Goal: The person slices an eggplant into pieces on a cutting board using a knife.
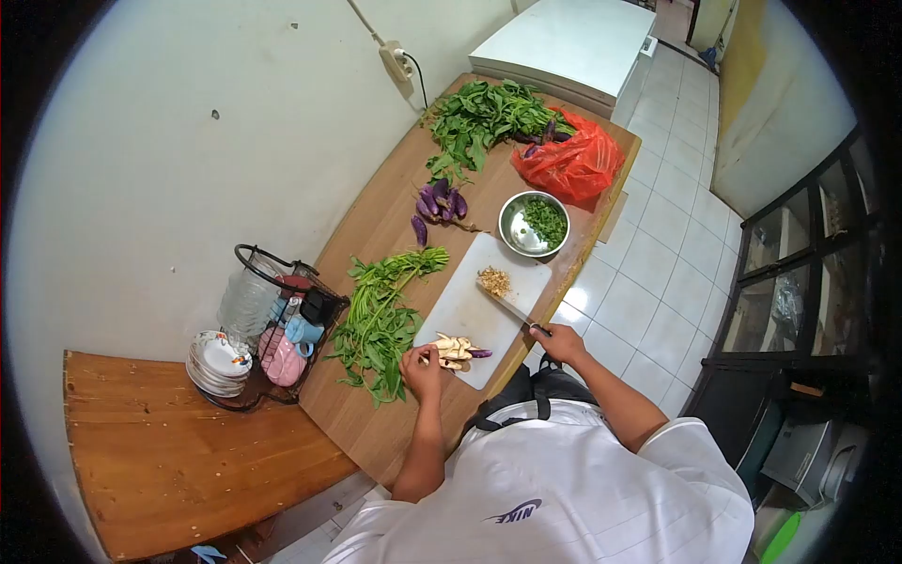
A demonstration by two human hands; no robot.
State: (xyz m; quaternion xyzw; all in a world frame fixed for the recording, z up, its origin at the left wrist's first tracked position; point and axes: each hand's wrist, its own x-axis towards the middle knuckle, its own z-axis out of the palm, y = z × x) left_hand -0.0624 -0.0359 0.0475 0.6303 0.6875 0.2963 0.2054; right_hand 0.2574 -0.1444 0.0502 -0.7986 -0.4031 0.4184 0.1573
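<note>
On the white cutting board (465, 305) lies a small heap of chopped pale brown bits (493, 279). My right hand (561, 344) is closed round the black handle of a knife (512, 305), whose blade tip reaches the heap. Near the board's lower left, my left hand (422, 369) has its fingers drawn together beside a pile of pale peeled pieces (455, 349); whether it pinches one is too small to tell. A purple-tipped piece (481, 353) lies against that pile.
Leafy greens (381, 324) lie left of the board. Beyond it are a metal bowl (534, 224) of chopped greens, purple eggplants (440, 200), more greens (479, 122) and a red plastic bag (575, 158). A dish rack (291, 324) stands at the left, beside stacked plates (218, 364).
</note>
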